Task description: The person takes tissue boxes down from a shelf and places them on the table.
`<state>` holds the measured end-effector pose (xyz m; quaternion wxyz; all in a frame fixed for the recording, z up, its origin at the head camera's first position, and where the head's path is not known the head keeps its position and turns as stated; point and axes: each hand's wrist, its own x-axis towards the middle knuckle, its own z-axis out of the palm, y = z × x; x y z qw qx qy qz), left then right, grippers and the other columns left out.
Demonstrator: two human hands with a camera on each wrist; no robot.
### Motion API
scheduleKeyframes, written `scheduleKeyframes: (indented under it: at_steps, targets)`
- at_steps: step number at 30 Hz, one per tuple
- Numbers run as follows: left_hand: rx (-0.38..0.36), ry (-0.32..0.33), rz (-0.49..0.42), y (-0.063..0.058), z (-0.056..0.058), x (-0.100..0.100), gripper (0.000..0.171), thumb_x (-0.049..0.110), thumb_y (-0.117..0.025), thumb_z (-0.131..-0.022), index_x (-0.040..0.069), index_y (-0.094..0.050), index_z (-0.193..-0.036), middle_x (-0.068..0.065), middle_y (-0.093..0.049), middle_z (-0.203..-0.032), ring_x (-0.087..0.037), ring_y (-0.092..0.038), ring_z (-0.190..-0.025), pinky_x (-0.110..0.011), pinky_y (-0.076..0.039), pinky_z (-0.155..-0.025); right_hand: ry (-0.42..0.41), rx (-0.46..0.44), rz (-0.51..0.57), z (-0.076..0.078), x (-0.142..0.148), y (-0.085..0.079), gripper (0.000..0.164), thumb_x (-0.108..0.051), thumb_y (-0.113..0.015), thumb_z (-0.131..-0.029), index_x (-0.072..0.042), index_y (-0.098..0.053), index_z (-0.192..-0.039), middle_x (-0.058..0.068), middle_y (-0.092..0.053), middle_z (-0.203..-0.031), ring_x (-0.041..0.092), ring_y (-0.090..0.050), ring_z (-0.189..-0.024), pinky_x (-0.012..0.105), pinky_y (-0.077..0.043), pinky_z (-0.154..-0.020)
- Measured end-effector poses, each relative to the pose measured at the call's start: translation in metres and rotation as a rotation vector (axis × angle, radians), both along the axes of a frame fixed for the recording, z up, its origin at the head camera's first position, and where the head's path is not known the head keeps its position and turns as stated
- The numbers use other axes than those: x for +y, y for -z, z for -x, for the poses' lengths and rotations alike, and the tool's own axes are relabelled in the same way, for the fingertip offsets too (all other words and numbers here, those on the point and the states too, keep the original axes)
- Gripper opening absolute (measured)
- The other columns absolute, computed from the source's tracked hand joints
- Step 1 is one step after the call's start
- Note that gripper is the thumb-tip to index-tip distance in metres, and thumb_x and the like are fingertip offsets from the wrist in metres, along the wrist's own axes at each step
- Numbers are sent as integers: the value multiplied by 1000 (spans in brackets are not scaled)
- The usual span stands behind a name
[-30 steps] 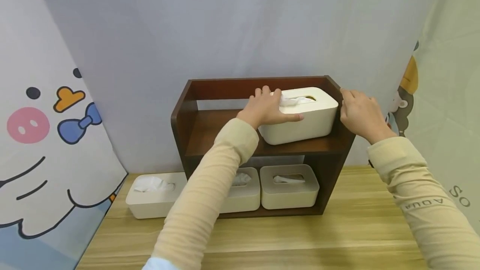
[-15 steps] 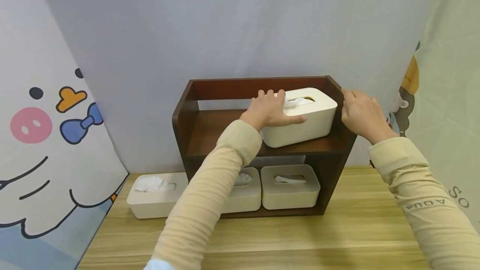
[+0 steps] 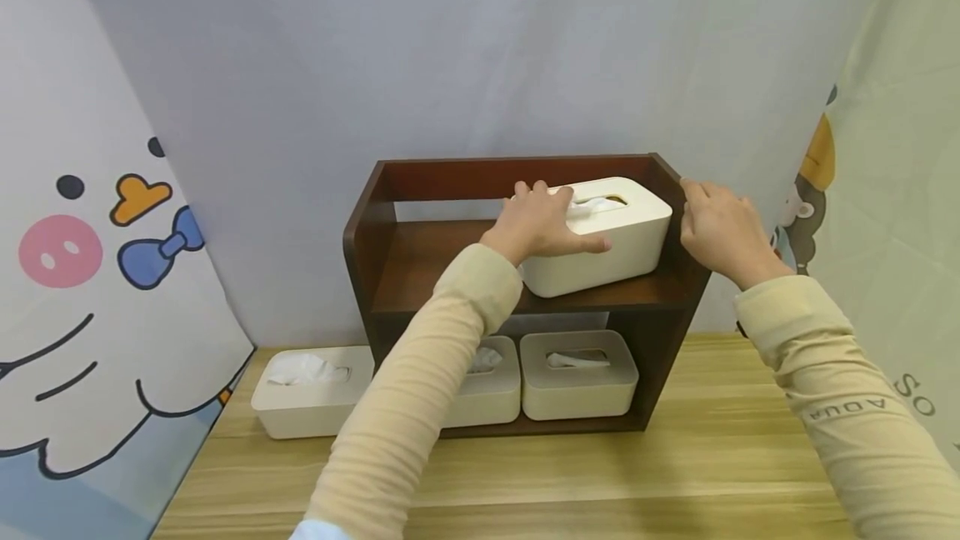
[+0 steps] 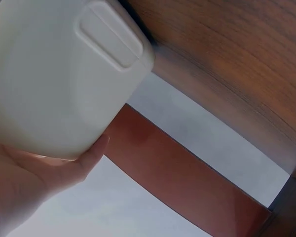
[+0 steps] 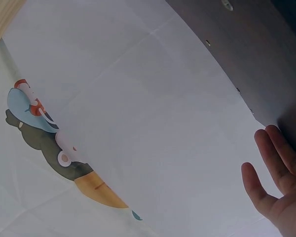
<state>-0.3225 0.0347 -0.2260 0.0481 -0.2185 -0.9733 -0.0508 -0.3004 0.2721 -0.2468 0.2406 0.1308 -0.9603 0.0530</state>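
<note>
My left hand point(image 3: 537, 223) grips the left end of a cream tissue box point(image 3: 637, 244) on the upper shelf. Its thumb lies along the front side and its fingers reach over the top, near the white tissue. The box stands at a slant, its left end nearer me. In the left wrist view, the end of the tissue box point(image 4: 44, 89) shows a recessed oblong. My right hand point(image 3: 723, 227) rests against the right side panel of the brown shelf unit point(image 3: 367, 232). The right wrist view shows fairly straight fingers point(image 5: 275, 153) beside that panel; the thumb is out of sight there.
Below, two tissue boxes, one partly behind my left arm point(image 3: 480, 402) and one at right point(image 3: 581, 398), stand on the lower level. Another tissue box point(image 3: 300, 415) sits on the wooden table point(image 3: 525, 482) left of the unit. A pale curtain point(image 3: 450, 48) hangs behind.
The tissue box's left end has swung slightly toward me. My left hand has shifted a little right and nearer with it, while the right hand stays in place.
</note>
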Motion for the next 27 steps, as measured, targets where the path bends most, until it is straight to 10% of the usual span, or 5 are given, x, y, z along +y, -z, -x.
scheduleKeyframes:
  at_steps: [27]
  targets:
    - [110,-32,27,-17,-3,-14,92,81,-43,-68,20,-39,-136,-11,-49,-119,-31,-43,-106,-44,-41,-81,-10,-16,23,-1,0,-2,42,-10,-32,-93,9,-40,-130,32,-48,-122,49,-47,-108,61,-37,-78]
